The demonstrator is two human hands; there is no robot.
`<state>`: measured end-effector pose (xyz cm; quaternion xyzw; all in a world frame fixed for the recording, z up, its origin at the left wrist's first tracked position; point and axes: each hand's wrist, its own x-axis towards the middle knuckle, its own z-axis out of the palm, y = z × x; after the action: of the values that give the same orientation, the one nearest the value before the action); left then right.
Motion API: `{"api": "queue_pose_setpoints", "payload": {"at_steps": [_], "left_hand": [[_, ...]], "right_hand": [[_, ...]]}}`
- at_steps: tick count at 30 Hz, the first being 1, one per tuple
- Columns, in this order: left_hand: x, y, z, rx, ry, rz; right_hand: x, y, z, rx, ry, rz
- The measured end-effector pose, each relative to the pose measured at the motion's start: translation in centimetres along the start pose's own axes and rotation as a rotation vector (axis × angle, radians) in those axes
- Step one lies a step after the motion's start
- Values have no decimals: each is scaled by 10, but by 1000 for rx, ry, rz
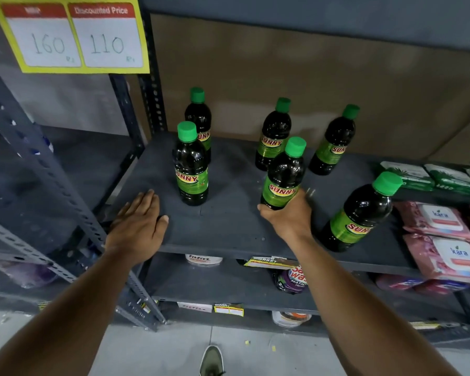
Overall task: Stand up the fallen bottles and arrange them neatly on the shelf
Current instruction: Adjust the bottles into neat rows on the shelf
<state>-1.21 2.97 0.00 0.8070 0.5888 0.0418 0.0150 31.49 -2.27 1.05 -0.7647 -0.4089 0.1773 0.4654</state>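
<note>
Several dark bottles with green caps and green "Sunny" labels stand upright on the grey shelf (228, 221). My right hand (289, 218) grips the base of one bottle (284, 172) near the middle front. Two bottles stand at the left, one in front (191, 164) and one behind (199, 118). Two more stand at the back, one (273, 134) behind the held bottle and one (334, 139) to its right. Another bottle (358, 213) stands at the front right. My left hand (140, 221) rests flat and open on the shelf's front left corner.
Pink wipe packs (442, 240) and green packs (429, 176) lie at the shelf's right end. A yellow price sign (73, 33) hangs at the upper left by the perforated metal uprights (152, 85). Lower shelves hold jars and pouches. A shoe (211, 360) stands on the floor.
</note>
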Motion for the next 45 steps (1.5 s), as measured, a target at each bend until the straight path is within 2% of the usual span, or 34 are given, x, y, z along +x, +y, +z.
{"api": "queue_pose_setpoints", "payload": {"at_steps": [9,18,20,22,23,24,25,27,28,32,35,38,42,45], "left_hand": [[0,-1,0,-13,-10,-5],[2,-3,1,-14,-17,-6],[2,-1,0,-16,-22,-5],[1,-1,-2,-10,-15,-9],[1,-2,-3,-3,-16,-13],[0,-2,-3,7,-21,-12],[0,1,-3,14,-20,-7],[-1,-3,-5,25,-29,-19],[0,0,-6,18,-32,-10],[0,5,-7,3,-33,-4],[-1,2,-6,-16,-18,8],[-1,1,-7,-44,-18,13],[-2,1,-8,-43,3,20],[-2,1,-6,-38,-1,23]], "right_hand": [[-60,6,-17,-15,-25,-14],[-66,-2,-24,20,-67,-45],[-77,-4,-27,38,39,-128],[-103,-5,-23,-14,272,-377],[-119,-6,-15,-12,300,-514],[-134,-5,-7,13,243,-627],[-144,-6,1,47,114,-678],[-151,-22,26,131,-202,-543],[-148,-32,33,164,-276,-459],[-107,-66,59,215,-224,-356],[-66,-83,80,135,-333,-266],[-39,-92,97,82,-428,-288],[-32,-91,105,74,-371,-335],[-40,-88,101,90,-364,-299]]}}
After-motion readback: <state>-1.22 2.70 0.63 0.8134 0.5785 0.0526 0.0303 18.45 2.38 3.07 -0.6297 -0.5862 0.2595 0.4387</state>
